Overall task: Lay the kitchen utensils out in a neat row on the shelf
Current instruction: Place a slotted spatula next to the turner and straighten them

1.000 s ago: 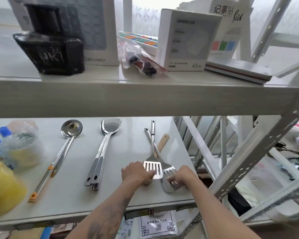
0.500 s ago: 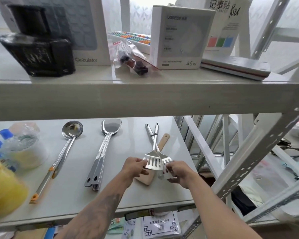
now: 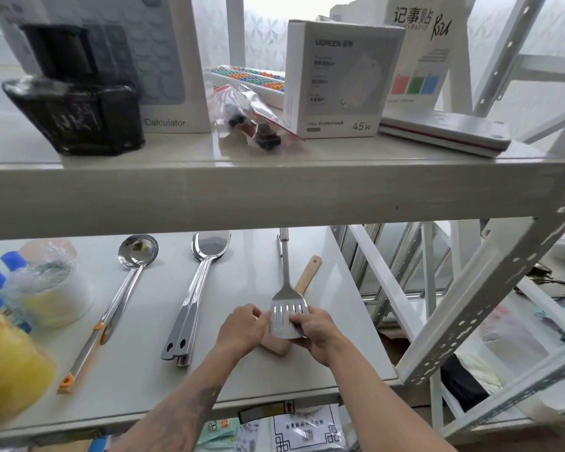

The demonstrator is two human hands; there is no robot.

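Observation:
On the lower white shelf (image 3: 137,383) lie a steel ladle (image 3: 134,272) with orange grips and, to its right, two stacked steel spoons (image 3: 198,288). Further right, two slotted steel spatulas (image 3: 286,301) are stacked one on the other, handles pointing away. Both hands pinch their blades: my left hand (image 3: 242,327) at the left edge, my right hand (image 3: 313,331) over the right side and front. A wooden spatula (image 3: 305,280) lies beneath them, its blade partly hidden by my hands.
Plastic-wrapped bottles with blue caps (image 3: 30,288) and a blurred yellow object (image 3: 10,363) sit at the shelf's left. The upper shelf (image 3: 274,194) carries a black ink bottle (image 3: 75,115), boxes and a bag. The metal rack upright (image 3: 490,288) slants down at the right.
The two slotted spatulas, crossed a second ago, have been drawn together into one stack. Both hands moved closer on the blades, uncovering the wooden spatula's blade underneath.

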